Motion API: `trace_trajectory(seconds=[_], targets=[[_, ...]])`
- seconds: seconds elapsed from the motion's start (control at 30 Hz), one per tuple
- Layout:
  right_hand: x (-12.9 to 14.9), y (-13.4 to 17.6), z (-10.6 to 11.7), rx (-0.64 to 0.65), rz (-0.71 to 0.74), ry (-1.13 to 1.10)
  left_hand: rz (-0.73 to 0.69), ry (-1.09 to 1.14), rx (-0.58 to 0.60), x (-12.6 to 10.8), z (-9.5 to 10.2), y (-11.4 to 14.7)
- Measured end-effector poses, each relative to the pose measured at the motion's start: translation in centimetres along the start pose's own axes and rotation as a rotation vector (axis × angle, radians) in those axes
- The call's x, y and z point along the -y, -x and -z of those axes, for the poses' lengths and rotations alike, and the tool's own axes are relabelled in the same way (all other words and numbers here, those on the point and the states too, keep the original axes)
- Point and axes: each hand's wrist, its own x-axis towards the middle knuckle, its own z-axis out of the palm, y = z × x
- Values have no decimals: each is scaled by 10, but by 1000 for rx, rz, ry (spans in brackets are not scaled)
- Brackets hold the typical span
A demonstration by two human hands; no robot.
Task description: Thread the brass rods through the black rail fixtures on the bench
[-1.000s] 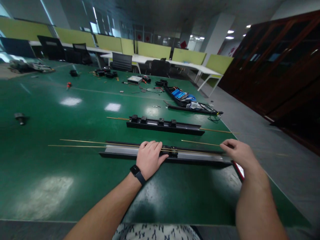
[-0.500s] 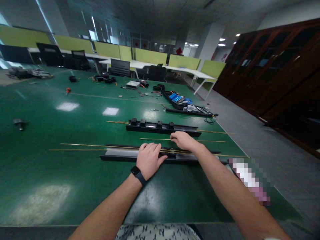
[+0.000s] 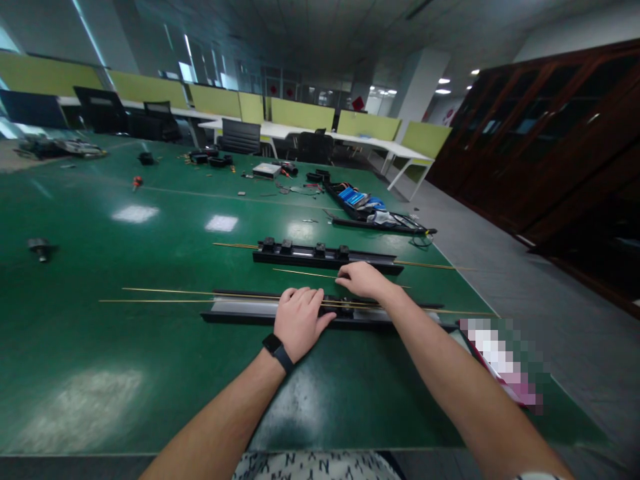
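Observation:
The near black channel rail lies lengthwise before me, with two long thin brass rods running along it and sticking out past its left end. My left hand is closed over the rail's middle, thumb on the near side. A dark block sits in the channel just right of that hand. Beyond the rail, my right hand pinches a shorter thin brass rod near its middle. The fingertips on this rod are partly hidden.
Behind stands a second black channel rail with several dark blocks and rods. Farther off, an angled black frame holds blue parts and wires. A pixelated packet lies by my right forearm. Loose parts are scattered at the back of the green table.
My right hand has shifted slightly left with the brass rod, which now slants a little more, its left end higher. My left hand stays on the rail.

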Motion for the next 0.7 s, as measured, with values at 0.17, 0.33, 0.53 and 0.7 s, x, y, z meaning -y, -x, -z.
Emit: trace_trajectory(seconds=[0.17,0.33,0.53,0.7], targets=[[-14,47,-7,-275,44,-102,2,-5,13,-2,4,-1],[-24,90,-18,-504,-28,-214,8,-7,11,-2,4,0],[-27,104,-39,-662,-70,-178,3,-31,27,-2,2,0],[-25,108,-53,-766,-51,-166,6,-59,47,-2,2,-1]])
